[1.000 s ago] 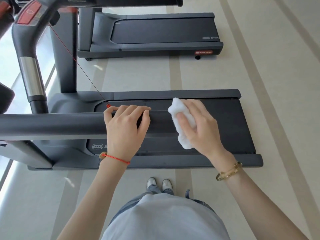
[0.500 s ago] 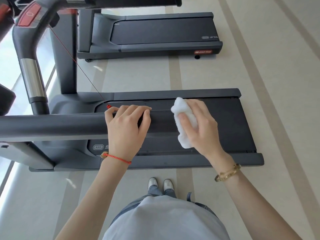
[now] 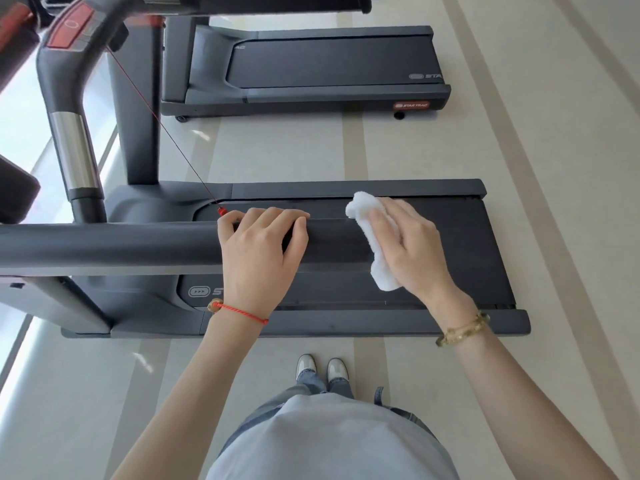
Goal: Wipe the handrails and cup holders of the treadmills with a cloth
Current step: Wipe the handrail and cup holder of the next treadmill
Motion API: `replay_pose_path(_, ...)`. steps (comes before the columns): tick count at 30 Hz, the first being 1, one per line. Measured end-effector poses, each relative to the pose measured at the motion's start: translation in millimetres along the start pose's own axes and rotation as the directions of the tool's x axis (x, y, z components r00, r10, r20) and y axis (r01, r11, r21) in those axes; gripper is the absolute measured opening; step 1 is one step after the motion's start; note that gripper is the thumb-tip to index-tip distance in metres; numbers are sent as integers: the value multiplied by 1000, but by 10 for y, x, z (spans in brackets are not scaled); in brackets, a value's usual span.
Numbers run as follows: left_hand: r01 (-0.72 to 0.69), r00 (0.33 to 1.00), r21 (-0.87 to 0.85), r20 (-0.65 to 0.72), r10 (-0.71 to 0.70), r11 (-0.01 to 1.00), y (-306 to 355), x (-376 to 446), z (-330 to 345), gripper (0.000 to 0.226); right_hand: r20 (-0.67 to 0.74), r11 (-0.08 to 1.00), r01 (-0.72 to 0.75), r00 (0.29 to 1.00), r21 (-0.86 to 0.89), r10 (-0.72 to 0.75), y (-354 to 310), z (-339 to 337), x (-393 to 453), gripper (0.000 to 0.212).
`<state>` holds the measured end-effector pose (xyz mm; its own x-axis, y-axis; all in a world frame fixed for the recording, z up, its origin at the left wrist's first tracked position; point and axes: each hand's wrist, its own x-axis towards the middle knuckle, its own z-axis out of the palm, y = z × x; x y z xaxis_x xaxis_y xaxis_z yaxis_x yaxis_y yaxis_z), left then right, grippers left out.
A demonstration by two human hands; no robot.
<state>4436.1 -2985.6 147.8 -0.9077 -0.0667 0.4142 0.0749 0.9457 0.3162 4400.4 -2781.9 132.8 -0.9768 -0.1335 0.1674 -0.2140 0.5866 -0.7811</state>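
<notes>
A dark grey handrail point(image 3: 104, 245) of the near treadmill runs across the view from the left edge to about the middle. My left hand point(image 3: 261, 252) is wrapped over the rail near its free end. My right hand point(image 3: 414, 249) holds a white cloth point(image 3: 375, 244) draped over the rail's tip, just right of the left hand. The cloth hangs down below the rail. No cup holder is visible.
The treadmill's belt deck point(image 3: 478, 258) lies below the rail. A red safety cord point(image 3: 162, 129) runs from the console's red panel point(image 3: 71, 26) to a clip by my left hand. A second treadmill point(image 3: 332, 64) stands beyond. My feet point(image 3: 322, 368) stand on pale floor.
My right hand and the cloth have slid a little to the right along the rail's end. My left hand has kept its grip in the same place.
</notes>
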Motion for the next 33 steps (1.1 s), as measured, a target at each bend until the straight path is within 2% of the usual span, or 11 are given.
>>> replay_pose_path(2, 0, 1000, 5, -5, 0, 1000, -2, 0, -2, 33, -25, 967, 177, 982, -181, -185, -92, 35, -12, 33)
replay_pose_path(4, -9, 1000, 17, -2, 9, 1000, -11, 0, -12, 34, 53, 883, 303, 951, -358, -305, -223, 77, 78, 38)
replay_pose_path(8, -19, 1000, -3, 5, 19, 1000, -27, 8, -44, 32, 268, 742, 414, 910, -528, -317, -435, 132, 288, 47)
replay_pose_path(12, -10, 1000, -79, -11, 9, 997, -135, -17, -110, 24, 352, 635, 473, 881, -611, -317, -558, 207, 328, 49)
replay_pose_path(19, 103, 993, -16, -63, -103, 995, -638, -40, -374, 22, 420, 549, 559, 829, -622, -369, -1010, 736, 326, 48)
replay_pose_path(23, 133, 988, 1, -80, -132, 991, -982, -93, -531, 20, 403, 504, 580, 812, -640, -422, -1196, 999, 323, 50)
replay_pose_path(28, 108, 991, -1, -74, -107, 994, -1421, -135, -725, 18, 379, 482, 586, 802, -651, -463, -1446, 1370, 326, 51)
replay_pose_path(33, 25, 994, -12, -102, -26, 1000, -1905, -130, -951, 16, 366, 509, 567, 817, -648, -445, -1785, 1851, 345, 50)
